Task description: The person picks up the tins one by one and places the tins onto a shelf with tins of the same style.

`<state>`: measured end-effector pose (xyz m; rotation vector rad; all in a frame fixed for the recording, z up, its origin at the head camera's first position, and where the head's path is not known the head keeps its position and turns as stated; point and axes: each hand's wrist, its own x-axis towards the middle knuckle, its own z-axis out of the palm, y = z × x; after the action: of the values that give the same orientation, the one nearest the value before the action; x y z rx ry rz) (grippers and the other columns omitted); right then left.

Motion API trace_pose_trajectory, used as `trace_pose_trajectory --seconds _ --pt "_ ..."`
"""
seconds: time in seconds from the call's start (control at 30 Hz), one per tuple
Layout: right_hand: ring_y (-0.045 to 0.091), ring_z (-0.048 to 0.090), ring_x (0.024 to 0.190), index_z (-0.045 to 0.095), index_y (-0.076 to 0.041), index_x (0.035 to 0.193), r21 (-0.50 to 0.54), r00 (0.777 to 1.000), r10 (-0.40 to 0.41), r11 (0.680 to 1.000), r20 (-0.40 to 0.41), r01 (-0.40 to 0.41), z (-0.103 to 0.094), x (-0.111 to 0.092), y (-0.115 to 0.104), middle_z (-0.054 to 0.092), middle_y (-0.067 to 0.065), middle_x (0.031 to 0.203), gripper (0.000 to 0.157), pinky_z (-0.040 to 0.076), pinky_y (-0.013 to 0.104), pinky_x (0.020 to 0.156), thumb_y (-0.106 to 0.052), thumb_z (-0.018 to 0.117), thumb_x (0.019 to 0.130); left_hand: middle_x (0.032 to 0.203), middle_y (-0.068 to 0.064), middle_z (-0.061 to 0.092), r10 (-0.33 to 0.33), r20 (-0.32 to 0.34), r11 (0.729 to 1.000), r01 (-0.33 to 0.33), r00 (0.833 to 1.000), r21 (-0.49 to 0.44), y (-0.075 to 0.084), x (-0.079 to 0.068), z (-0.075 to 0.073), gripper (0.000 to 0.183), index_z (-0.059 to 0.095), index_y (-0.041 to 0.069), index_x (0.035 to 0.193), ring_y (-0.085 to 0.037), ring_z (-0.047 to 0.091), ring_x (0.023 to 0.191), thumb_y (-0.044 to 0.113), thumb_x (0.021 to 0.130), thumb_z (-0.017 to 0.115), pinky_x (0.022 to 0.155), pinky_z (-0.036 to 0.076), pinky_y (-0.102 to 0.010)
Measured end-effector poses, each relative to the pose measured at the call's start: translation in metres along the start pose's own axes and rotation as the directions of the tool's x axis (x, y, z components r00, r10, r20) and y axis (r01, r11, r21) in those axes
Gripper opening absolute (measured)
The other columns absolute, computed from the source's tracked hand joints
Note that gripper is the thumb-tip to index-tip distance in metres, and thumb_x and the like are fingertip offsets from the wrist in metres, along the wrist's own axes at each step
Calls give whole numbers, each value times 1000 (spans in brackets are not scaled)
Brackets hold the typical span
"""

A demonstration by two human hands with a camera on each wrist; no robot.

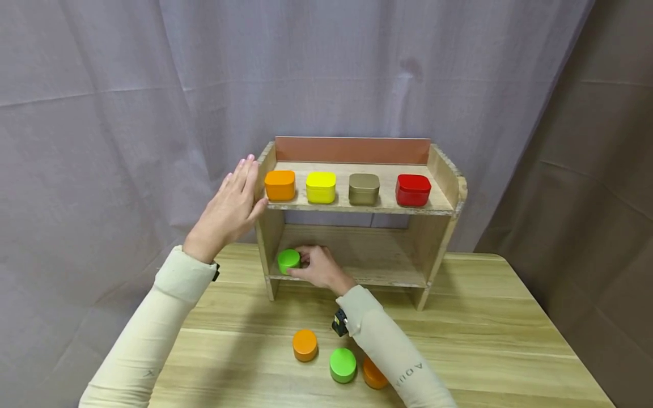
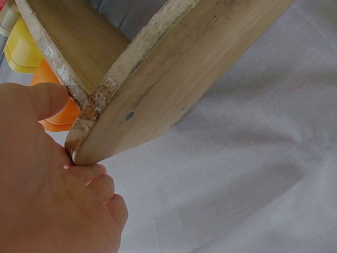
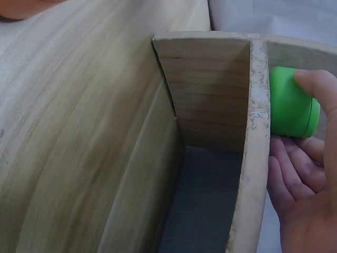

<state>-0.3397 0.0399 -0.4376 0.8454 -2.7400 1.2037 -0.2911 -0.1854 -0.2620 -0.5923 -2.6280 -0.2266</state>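
Observation:
On the lower level of a small wooden shelf [image 1: 352,281], at its left end, stands a green round lidded container [image 1: 289,260]. My right hand [image 1: 321,267] holds it from the right; in the right wrist view the thumb [image 3: 316,84] lies on the green container [image 3: 292,103], with the other fingers curled at its far side. My left hand [image 1: 229,207] rests against the shelf's left side panel [image 2: 142,105], fingers straight in the head view, thumb by the front edge of the upper board. Nearest that thumb sits an orange squarish container [image 1: 280,186].
A yellow container [image 1: 321,188], an olive one [image 1: 364,189] and a red one [image 1: 413,190] line the upper board. On the table [image 1: 484,323], before the shelf, lie an orange round container [image 1: 305,345], a green one [image 1: 342,365] and another orange one [image 1: 374,374], partly under the right sleeve.

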Motion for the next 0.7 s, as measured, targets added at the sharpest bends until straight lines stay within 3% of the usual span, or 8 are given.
trace_pose_trajectory --seconds 0.17,0.43,0.7 --pt "19 77 104 73 -15 132 -12 1000 -18 1000 -3 18 -2 -1 -2 80 5 116 48 63 35 93 -34 85 90 178 -22 5 1 -6 1000 -1 1000 0 0 0 -1 76 8 -4 168 -40 9 166 30 111 47 134 15 -60" --pt "32 68 127 57 1 149 -20 1000 5 1000 8 -5 -24 -18 -10 69 17 141 76 55 45 112 -34 87 88 178 -21 3 -4 6 1000 4 1000 -2 0 0 -2 77 6 -3 168 -40 7 166 31 112 45 134 14 -59" --pt "29 69 124 61 -2 146 -93 993 -114 989 42 117 -56 -50 -19 70 17 139 69 56 46 111 -30 87 88 178 -21 3 -9 9 1000 9 1000 -4 -1 -3 -4 76 5 -3 168 -39 7 166 31 112 44 134 14 -59"
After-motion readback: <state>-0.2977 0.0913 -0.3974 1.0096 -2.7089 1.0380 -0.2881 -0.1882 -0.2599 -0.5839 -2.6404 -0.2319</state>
